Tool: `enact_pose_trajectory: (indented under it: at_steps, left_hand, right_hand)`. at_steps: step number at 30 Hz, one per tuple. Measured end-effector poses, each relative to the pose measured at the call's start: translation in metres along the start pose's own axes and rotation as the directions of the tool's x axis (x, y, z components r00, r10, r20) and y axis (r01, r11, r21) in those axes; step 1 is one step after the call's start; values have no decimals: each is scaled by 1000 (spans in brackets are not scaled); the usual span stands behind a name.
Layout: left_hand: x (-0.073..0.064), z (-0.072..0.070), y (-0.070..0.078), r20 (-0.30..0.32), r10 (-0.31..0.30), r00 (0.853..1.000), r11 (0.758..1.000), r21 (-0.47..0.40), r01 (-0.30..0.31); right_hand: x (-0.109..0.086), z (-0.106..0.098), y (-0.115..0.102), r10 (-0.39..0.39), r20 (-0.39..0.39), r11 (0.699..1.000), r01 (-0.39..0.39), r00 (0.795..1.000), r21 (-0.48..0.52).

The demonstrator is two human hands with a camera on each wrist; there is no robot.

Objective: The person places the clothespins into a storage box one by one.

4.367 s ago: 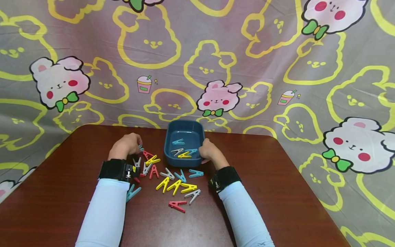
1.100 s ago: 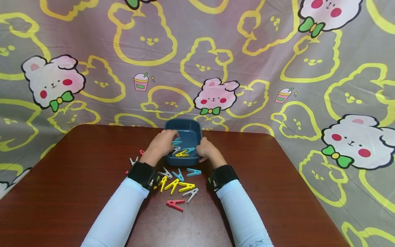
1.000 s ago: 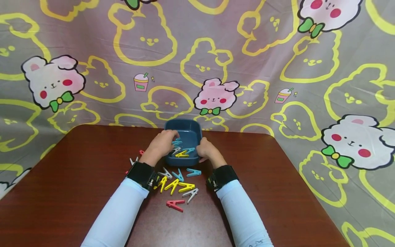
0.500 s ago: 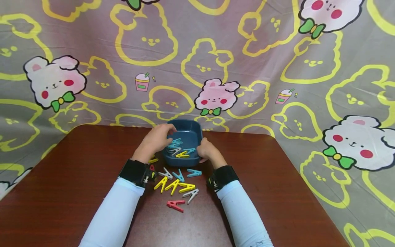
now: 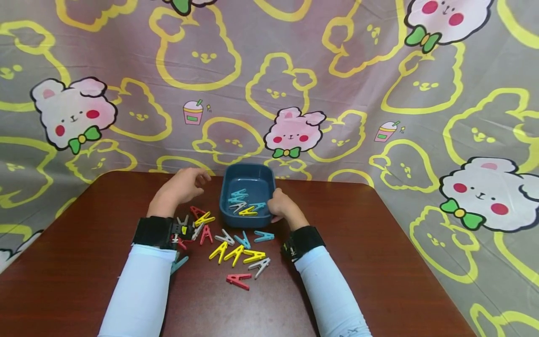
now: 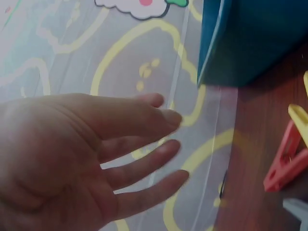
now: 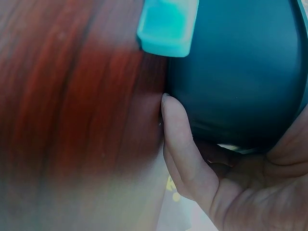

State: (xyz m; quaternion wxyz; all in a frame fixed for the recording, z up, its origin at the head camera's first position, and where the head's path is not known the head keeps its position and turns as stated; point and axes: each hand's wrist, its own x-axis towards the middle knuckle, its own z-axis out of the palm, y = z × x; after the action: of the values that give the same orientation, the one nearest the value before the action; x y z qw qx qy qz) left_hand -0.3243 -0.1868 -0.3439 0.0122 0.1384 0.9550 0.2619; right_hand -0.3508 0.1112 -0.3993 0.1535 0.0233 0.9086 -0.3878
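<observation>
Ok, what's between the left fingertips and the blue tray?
Nothing: the head view shows an open gap between the left hand and tray; the left wrist view shows only backdrop there.

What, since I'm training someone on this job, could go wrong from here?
The right grip holds the bin by one side only, so a tug might tip or slide it.
A yellow clip seems to overlap a red clip near the left grip; picking up one could drag the other.
A blue clip lies just in front of the bin, which might shove it if pulled nearer.
</observation>
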Motion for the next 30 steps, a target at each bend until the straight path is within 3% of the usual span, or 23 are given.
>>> enact_pose_trajectory:
  at_steps: [8,18,30]
  left_hand:
    - [-4,4,-22,110,-55,992,998,22,53]
    - [-1,18,-24,256,-119,959,993,57,107]
    - [5,31,-25,287,-112,951,993,76,94]
  right_hand:
    - [1,1,-1,7,-8,1000,-7,1000,4]
    - [-1,1,1,-18,-4,1000,18,1000,0]
    - [-2,1,2,-27,2,1000,27,1000,-1]
